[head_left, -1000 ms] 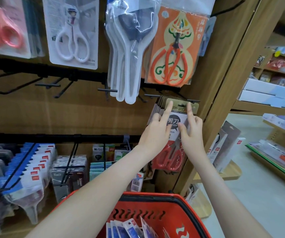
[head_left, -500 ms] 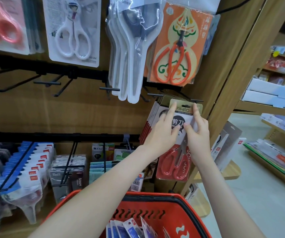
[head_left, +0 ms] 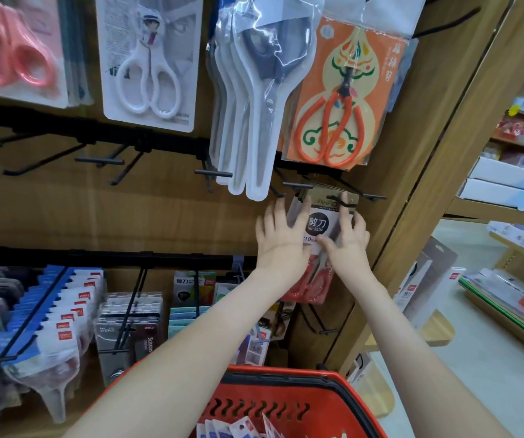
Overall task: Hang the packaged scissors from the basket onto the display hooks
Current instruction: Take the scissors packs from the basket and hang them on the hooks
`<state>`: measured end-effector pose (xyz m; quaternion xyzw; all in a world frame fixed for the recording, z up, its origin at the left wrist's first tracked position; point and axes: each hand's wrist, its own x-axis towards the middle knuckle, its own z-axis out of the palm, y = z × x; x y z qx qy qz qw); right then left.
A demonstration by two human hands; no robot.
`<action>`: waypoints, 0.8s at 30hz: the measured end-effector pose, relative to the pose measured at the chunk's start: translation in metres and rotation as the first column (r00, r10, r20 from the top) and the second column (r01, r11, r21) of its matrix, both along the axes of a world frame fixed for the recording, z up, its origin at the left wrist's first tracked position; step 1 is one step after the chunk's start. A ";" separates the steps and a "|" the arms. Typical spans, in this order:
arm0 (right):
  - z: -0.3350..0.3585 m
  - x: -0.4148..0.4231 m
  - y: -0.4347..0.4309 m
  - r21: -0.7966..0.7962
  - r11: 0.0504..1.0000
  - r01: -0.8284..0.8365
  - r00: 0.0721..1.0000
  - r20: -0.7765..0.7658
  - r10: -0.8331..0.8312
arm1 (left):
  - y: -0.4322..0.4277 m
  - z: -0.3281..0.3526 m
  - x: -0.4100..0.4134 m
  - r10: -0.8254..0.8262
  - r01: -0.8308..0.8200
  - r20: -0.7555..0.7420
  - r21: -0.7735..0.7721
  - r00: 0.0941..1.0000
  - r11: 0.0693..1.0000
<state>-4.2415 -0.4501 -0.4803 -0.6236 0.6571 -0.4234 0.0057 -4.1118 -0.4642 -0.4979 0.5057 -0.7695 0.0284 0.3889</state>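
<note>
A packaged pair of red-handled scissors (head_left: 321, 223) with a tan header card hangs at the front of a stack on a black display hook (head_left: 339, 200), and the hook tip shows in front of the card. My left hand (head_left: 281, 237) lies spread against the pack's left side, fingers straight. Against its right side my right hand (head_left: 347, 240) presses, fingers pointing up and thumb on the label. The red basket (head_left: 286, 376) sits low in view with several more packs (head_left: 232, 428) inside.
Several bare black hooks (head_left: 99, 160) stick out of the rail to the left. Above hang white blister packs (head_left: 248, 121) and an orange scissors card (head_left: 336, 99). Lower hooks carry blue-topped packs (head_left: 58, 314). A wooden post (head_left: 418, 172) borders the right.
The pack has slid back along the hook, whose tip now shows in front of the card. Both hands have flattened and spread over the pack's sides.
</note>
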 end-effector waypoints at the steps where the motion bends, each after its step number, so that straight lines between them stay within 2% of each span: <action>1: -0.001 0.000 -0.004 -0.002 1.000 -0.008 1.000 -0.001 0.008 | -0.005 -0.002 0.000 -0.016 0.016 0.006 0.073 1.000 0.997; 4: -0.006 0.001 -0.014 0.000 1.000 -0.014 0.999 0.031 0.014 | -0.015 -0.007 -0.003 -0.121 0.117 -0.001 0.272 0.993 0.955; 10: -0.013 0.001 -0.011 -0.022 0.999 -0.041 0.999 0.018 0.041 | -0.019 -0.020 -0.009 -0.160 0.169 -0.057 0.222 0.985 0.960; 13: -0.023 0.006 0.008 -0.014 0.999 -0.049 0.998 -0.038 0.048 | -0.005 -0.028 0.006 -0.255 0.296 -0.186 0.244 0.949 0.923; 19: -0.100 0.047 0.089 -0.054 0.998 -0.039 0.990 -0.139 0.031 | 0.073 -0.076 0.050 -0.285 0.327 -0.187 0.259 0.940 0.909; 22: -0.150 0.073 0.134 0.012 0.989 -0.150 0.969 -0.196 0.149 | 0.121 -0.117 0.072 -0.243 0.299 -0.202 0.321 0.949 0.899; 24: -0.184 0.085 0.159 0.149 0.969 -0.199 0.969 -0.121 0.217 | 0.152 -0.148 0.085 -0.204 0.244 -0.141 0.391 0.969 0.888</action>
